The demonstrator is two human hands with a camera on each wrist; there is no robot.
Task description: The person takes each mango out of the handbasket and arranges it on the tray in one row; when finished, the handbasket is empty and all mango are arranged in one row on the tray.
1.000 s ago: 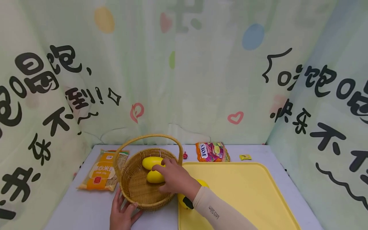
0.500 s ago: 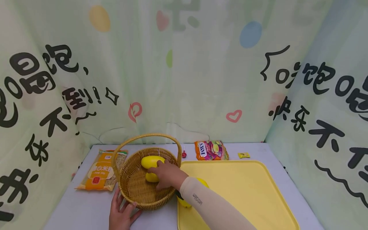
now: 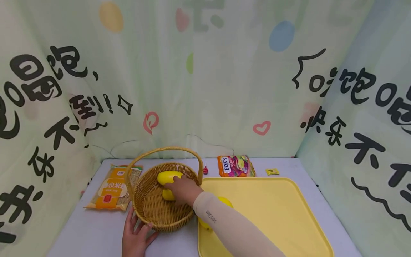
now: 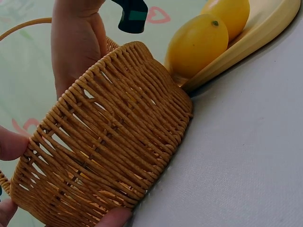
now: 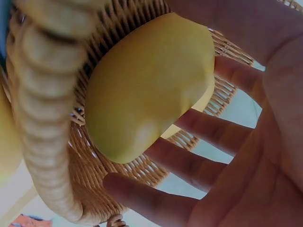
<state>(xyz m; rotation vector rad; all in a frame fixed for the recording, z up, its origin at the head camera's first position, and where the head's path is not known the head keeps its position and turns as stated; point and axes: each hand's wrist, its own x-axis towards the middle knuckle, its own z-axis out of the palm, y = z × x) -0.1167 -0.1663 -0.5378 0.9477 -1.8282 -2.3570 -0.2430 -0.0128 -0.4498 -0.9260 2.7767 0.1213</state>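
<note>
A round wicker basket (image 3: pixel 154 210) with a tall handle stands at the left of the table. My left hand (image 3: pixel 136 233) grips its near left side, thumb (image 4: pixel 12 144) at the rim and fingers lower on the wall. Inside lie two yellow mangoes, a farther one (image 3: pixel 168 177) and a nearer one (image 3: pixel 168 194). My right hand (image 3: pixel 184 189) reaches in over the basket's right rim. In the right wrist view its thumb and fingers lie around a mango (image 5: pixel 151 90), with the fingertips partly hidden behind it.
A yellow tray (image 3: pixel 266 214) adjoins the basket on the right, bearing two mangoes (image 3: pixel 226 201) partly behind my sleeve. Behind stand a candy bag (image 3: pixel 236 166), a red lollipop (image 3: pixel 205 170) and a small yellow packet (image 3: pixel 272 171). An orange grain bag (image 3: pixel 112 191) lies left.
My right hand has moved left, deeper into the basket, and closed in around the nearer mango. The left hand keeps its hold on the basket, and the mangoes stay about where they were.
</note>
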